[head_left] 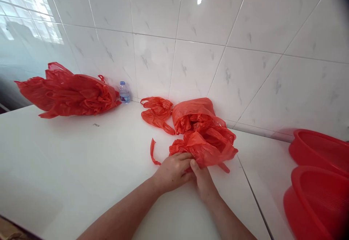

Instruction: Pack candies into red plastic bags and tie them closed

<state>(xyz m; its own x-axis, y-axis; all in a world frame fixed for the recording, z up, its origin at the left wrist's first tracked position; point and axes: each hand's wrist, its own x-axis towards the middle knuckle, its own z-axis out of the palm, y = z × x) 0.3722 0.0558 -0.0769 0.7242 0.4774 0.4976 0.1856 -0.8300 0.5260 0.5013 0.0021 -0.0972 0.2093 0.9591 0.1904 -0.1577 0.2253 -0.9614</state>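
Both hands meet at the near edge of a crumpled red plastic bag (203, 148) on the white table. My left hand (174, 171) has its fingers curled over the bag's near side. My right hand (201, 180) grips it close beside the left, thumb on top and the other fingers hidden under the plastic. Directly behind, a larger red bag stuffed with more bags (195, 107) lies with its mouth toward me. A narrow red plastic strip (153, 153) rests just left of my left hand. Another loose red bag (156, 111) lies farther back.
A big bundle of red bags (79, 93) lies at the back left, with a small water bottle (124, 92) beside it against the tiled wall (155, 58). Two red plastic basins (302, 196) stand at the right. A seam crosses the white table (109, 167) at the right.
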